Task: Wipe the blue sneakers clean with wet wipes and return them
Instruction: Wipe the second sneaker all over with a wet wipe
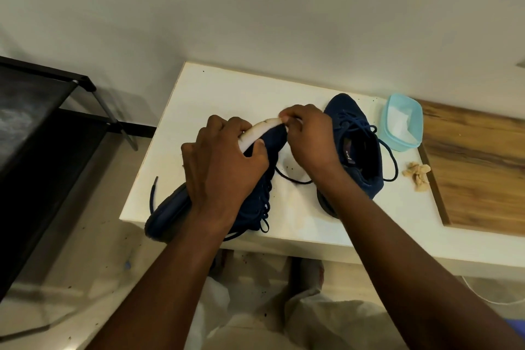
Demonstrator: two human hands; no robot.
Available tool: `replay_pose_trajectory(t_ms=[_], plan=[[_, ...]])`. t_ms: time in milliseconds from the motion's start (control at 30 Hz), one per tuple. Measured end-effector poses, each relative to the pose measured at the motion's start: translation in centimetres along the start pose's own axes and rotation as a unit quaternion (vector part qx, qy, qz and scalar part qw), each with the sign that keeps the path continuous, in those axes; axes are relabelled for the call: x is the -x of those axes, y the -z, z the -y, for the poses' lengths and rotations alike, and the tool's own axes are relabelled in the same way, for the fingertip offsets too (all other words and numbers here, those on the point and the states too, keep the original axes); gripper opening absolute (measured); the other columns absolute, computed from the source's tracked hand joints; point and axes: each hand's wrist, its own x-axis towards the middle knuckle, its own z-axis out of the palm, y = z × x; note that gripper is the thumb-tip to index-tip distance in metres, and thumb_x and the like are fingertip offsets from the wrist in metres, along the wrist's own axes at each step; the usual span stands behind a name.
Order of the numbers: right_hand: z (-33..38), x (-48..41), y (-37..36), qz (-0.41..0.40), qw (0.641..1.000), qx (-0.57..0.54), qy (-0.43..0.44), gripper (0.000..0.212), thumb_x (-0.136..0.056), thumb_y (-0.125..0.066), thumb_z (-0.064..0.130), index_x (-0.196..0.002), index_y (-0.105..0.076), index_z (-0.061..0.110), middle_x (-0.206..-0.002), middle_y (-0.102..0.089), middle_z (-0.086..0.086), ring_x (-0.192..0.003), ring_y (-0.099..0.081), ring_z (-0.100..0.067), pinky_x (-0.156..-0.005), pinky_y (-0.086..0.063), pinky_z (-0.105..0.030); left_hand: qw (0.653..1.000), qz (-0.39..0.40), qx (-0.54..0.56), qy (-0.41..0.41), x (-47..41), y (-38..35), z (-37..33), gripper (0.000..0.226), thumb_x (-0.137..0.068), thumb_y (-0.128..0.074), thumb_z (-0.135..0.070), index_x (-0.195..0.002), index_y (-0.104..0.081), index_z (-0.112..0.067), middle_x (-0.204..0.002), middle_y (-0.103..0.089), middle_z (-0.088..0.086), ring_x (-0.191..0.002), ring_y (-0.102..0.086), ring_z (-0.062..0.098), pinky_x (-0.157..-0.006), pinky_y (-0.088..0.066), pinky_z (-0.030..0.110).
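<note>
In the middle of the frame my left hand (224, 162) grips one blue sneaker (167, 216) tipped on the white table (227, 94) so its pale sole (261, 129) faces up, and my right hand (309, 136) pinches what looks like a wipe (284, 119) there, to rub it, I think.

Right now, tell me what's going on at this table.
A person is cleaning a blue sneaker tilted over the white table's near edge. The left-hand grip holds it round the forefoot, while the right-hand grip pinches what seems a wet wipe against the white sole at the toe. The second sneaker stands upright to the right. Beside it sits a light blue tub of wipes, with a crumpled tan wad nearby.
</note>
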Motion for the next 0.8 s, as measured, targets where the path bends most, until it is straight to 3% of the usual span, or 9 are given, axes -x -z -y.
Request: replay_pose_trajectory(t_ms=[133, 267, 300, 367, 467, 600, 733, 800], plan=[[2.9, 2.2, -0.3, 0.018, 0.99, -0.004, 0.137, 0.019, -0.085, -0.057, -0.005, -0.091, -0.075, 0.0, -0.087, -0.072, -0.016, -0.082, -0.065, -0.032, -0.073, -0.052, -0.039, 1.0, -0.001, 0.009, 0.01, -0.3, 0.0, 0.3, 0.032, -0.089, -0.067, -0.05, -0.113, -0.066, -0.028, -0.104, -0.061, -0.003, -0.085, -0.059, 0.018, -0.079, -0.039, 0.035], [-0.5, -0.6, 0.4, 0.009, 1.0, -0.008, 0.001, 0.024, -0.09, -0.054, -0.005, -0.102, -0.074, 0.003, -0.101, -0.071, -0.013, -0.097, -0.063, -0.027, -0.086, -0.049, -0.032, 1.0, 0.004, 0.009, 0.001, 0.0, 0.0, 0.2, 0.032, -0.087, -0.068, -0.049, -0.112, -0.066, -0.029, -0.103, -0.06, -0.005, -0.083, -0.059, 0.017, -0.078, -0.041, 0.036], [-0.5, -0.4, 0.4, 0.005, 1.0, 0.001, 0.0, 0.024, -0.09, -0.054, -0.005, -0.102, -0.073, 0.002, -0.102, -0.071, -0.013, -0.097, -0.063, -0.027, -0.087, -0.049, -0.034, 1.0, 0.003, 0.007, 0.0, 0.1, 0.0, 0.1, 0.031, -0.087, -0.067, -0.049, -0.112, -0.066, -0.029, -0.102, -0.06, -0.005, -0.083, -0.059, 0.017, -0.078, -0.043, 0.036], [1.4, 0.8, 0.1, 0.013, 0.998, 0.01, 0.067, 0.022, -0.087, -0.055, -0.004, -0.098, -0.074, 0.001, -0.095, -0.07, -0.017, -0.091, -0.064, -0.031, -0.082, -0.051, -0.042, 1.0, 0.002, 0.006, 0.005, -0.2, 0.0, 0.3, 0.031, -0.088, -0.066, -0.049, -0.112, -0.066, -0.03, -0.103, -0.061, -0.005, -0.084, -0.059, 0.017, -0.079, -0.043, 0.037], [3.5, 2.1, 0.0, 0.066, 0.984, 0.017, 0.164, 0.021, -0.084, -0.056, -0.001, -0.089, -0.076, 0.001, -0.085, -0.068, -0.021, -0.081, -0.064, -0.036, -0.072, -0.052, -0.041, 1.0, 0.004, 0.019, 0.014, -0.3, 0.1, 0.4, 0.032, -0.089, -0.066, -0.05, -0.113, -0.067, -0.028, -0.105, -0.062, -0.003, -0.086, -0.061, 0.018, -0.081, -0.041, 0.036], [0.4, -0.8, 0.6, 0.034, 0.999, 0.016, 0.031, 0.023, -0.093, -0.054, 0.001, -0.103, -0.074, 0.005, -0.101, -0.068, -0.016, -0.096, -0.063, -0.031, -0.083, -0.048, -0.034, 1.0, 0.004, 0.014, 0.007, -0.1, 0.1, 0.2, 0.031, -0.087, -0.068, -0.05, -0.111, -0.067, -0.03, -0.102, -0.061, -0.006, -0.083, -0.06, 0.016, -0.078, -0.038, 0.034], [3.7, 2.2, -0.1, 0.06, 0.99, -0.005, 0.131, 0.02, -0.088, -0.056, 0.003, -0.091, -0.076, 0.005, -0.088, -0.069, -0.017, -0.084, -0.063, -0.03, -0.075, -0.048, -0.037, 1.0, 0.009, 0.019, 0.02, -0.4, 0.3, 0.4, 0.033, -0.088, -0.061, -0.053, -0.11, -0.066, -0.029, -0.102, -0.061, -0.005, -0.083, -0.061, 0.018, -0.08, -0.04, 0.036], [3.6, 2.1, -0.1, 0.067, 0.988, -0.019, 0.134, 0.02, -0.088, -0.057, 0.003, -0.095, -0.076, 0.005, -0.092, -0.069, -0.017, -0.087, -0.064, -0.031, -0.079, -0.05, -0.037, 0.999, 0.01, 0.025, 0.024, -0.4, 0.3, 0.4, 0.032, -0.088, -0.063, -0.052, -0.11, -0.067, -0.029, -0.102, -0.061, -0.005, -0.084, -0.062, 0.018, -0.081, -0.041, 0.036]])
